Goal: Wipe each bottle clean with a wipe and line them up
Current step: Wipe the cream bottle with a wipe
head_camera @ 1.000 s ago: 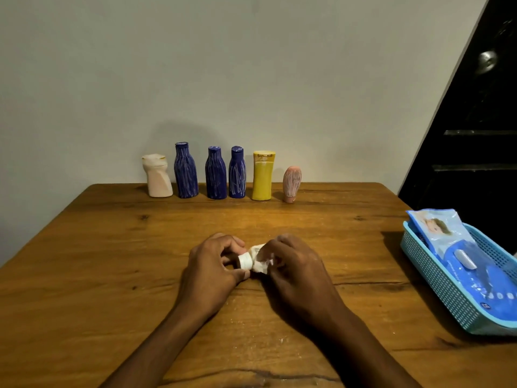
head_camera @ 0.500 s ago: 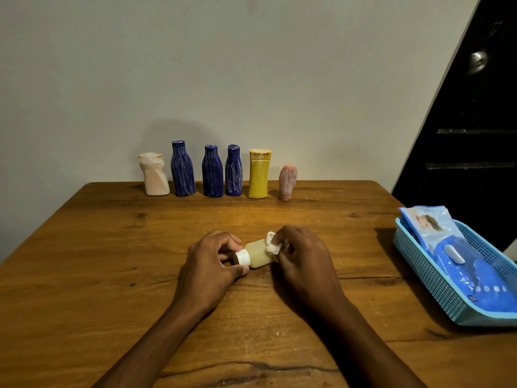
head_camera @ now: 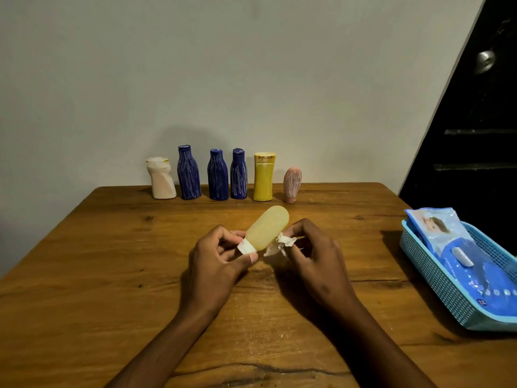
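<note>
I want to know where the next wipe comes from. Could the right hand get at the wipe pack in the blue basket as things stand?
Probably yes. The wipe pack lies uncovered in the open-topped blue basket, on the right hand's side, with bare table between. But that hand's grip holds a crumpled wipe.

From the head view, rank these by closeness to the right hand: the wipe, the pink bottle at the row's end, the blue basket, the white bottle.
Measured from the right hand:
1. Wipe, pinched in its fingers.
2. Pink bottle, straight ahead at the row's right end.
3. Blue basket, off to the right at the table's edge.
4. White bottle, far left end of the row.
</note>
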